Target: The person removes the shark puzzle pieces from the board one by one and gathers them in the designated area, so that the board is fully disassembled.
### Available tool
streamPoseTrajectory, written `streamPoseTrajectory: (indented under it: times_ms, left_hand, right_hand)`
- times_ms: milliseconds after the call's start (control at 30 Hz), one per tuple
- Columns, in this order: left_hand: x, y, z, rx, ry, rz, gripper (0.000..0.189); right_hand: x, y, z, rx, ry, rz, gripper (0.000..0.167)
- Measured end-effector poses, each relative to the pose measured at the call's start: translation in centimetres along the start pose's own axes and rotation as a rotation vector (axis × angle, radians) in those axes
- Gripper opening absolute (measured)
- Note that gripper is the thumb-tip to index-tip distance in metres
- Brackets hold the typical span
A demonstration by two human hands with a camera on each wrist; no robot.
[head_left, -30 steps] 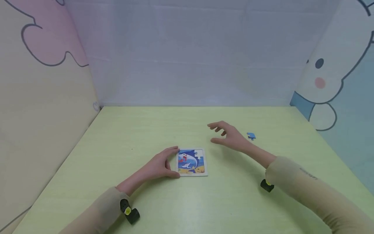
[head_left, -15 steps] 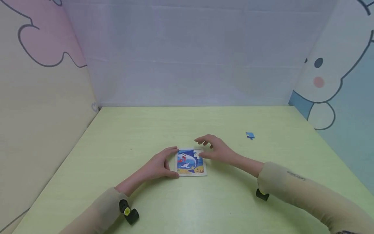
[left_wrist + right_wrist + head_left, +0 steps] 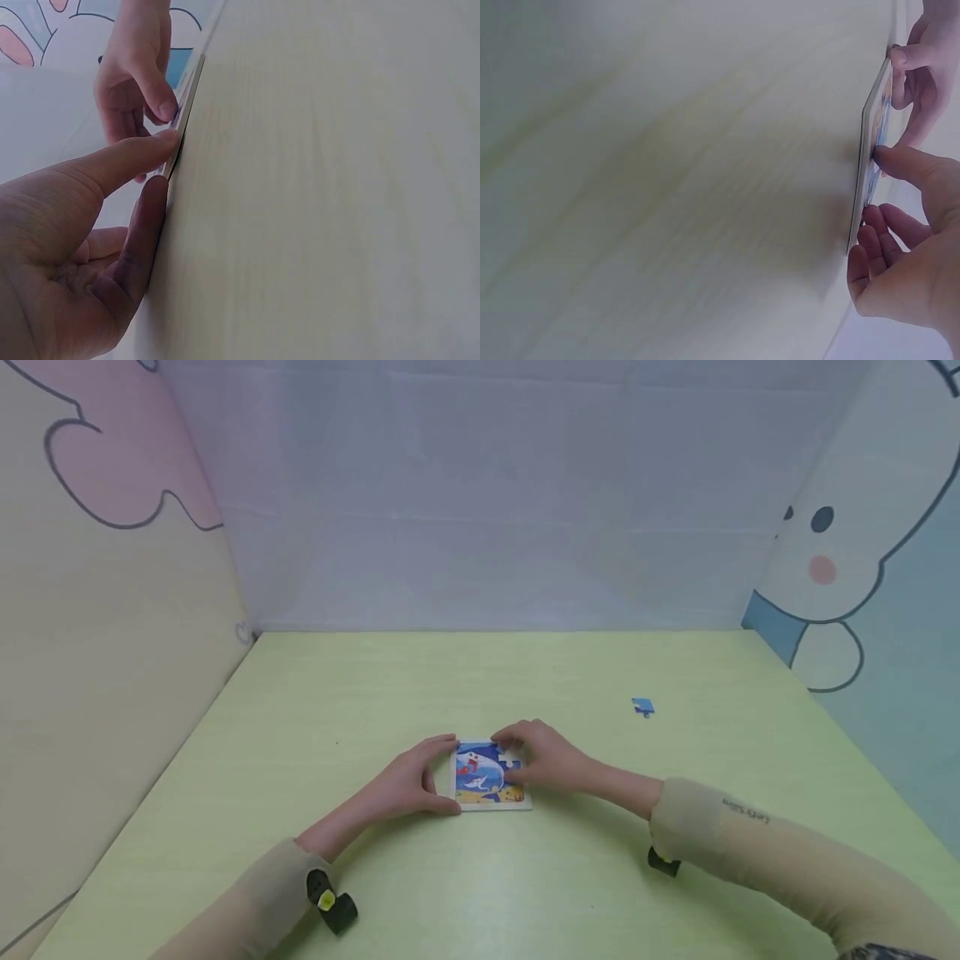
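Observation:
A small square jigsaw puzzle (image 3: pixel 477 779) with a whale picture lies in a white frame near the middle of the table, a pale gap at its upper right. From the left, my left hand (image 3: pixel 405 785) grips the frame, thumb at the near corner and fingers at the far one. My right hand (image 3: pixel 557 760) is curled over the puzzle's right part. In the right wrist view, the right thumb (image 3: pixel 900 161) presses on the picture while the fingers bend at the frame's far edge. Farther right lies a loose blue puzzle piece (image 3: pixel 642 707).
The pale green table (image 3: pixel 375 685) runs back to a light cloth wall (image 3: pixel 480 527). Cartoon-printed panels (image 3: pixel 817 543) stand along the sides. A small black camera (image 3: pixel 330 902) is strapped to the left wrist, another (image 3: pixel 663 862) to the right.
My right hand has come down and left from above the table onto the puzzle, its fingers curling in. My left hand keeps its grip, and the loose piece has stayed put.

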State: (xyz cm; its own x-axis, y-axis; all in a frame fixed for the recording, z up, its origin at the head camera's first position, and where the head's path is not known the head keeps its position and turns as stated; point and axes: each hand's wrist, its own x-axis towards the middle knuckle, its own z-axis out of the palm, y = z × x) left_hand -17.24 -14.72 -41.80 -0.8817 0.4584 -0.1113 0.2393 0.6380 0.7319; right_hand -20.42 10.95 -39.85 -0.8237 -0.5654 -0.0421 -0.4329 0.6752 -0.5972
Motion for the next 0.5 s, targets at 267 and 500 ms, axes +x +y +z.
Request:
streamPoseTrajectory:
  times_ms: [267, 500]
  left_hand:
    - [-0.11, 0.01, -0.13, -0.006, -0.004, 0.0, 0.092]
    - [0.01, -0.1, -0.03, -0.008, -0.004, 0.005, 0.092]
  right_hand:
    - [0.46, -0.3, -0.35, 0.014, -0.06, 0.016, 0.056]
    - [0.77, -0.16, -0.49, 0.063, -0.083, 0.04, 0.056]
